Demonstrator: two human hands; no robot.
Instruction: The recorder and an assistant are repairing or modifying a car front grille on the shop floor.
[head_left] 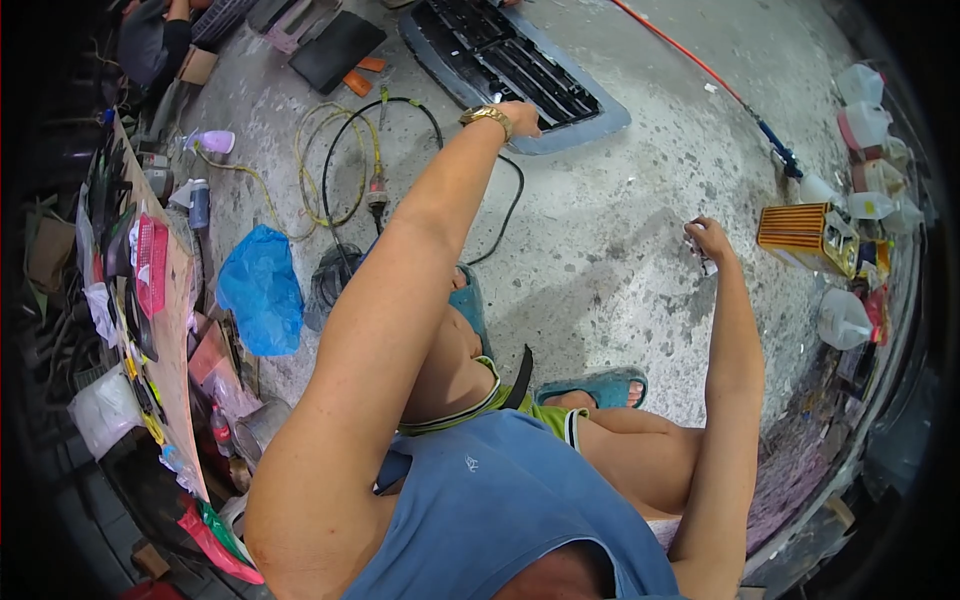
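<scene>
The left hand's fingers reach the near end of a slatted panel [512, 72], the palm facing down; whether they grip anything there cannot be told, since the back of the left hand [518, 118] covers them. A gold-coloured watch [487, 120] circles that wrist. The right hand [708, 238] hangs well apart to the right, its fingers curled in around a small crumpled pale piece [710, 267], which shows just below them. The panel itself lies on the grey, speckled floor [600, 300] at the far middle of the scene — black slats within a broad grey border. Just left of the left forearm, a black cable [331, 165] and a yellow cord [303, 180] lie in loose loops; farther off, a flat black piece [338, 52] rests near some orange pieces [357, 82]. Nearer on the left is a crumpled blue plastic bag [262, 290], beside a leaning board [170, 265] that has a pink basket [151, 265] against it. On the far right, an orange hose [680, 48] runs to a blue end — near it stand clear plastic jugs [862, 125] and a yellow-and-black striped tin [795, 233]. Nearest of all, the person's feet wear teal sandals [608, 383].
</scene>
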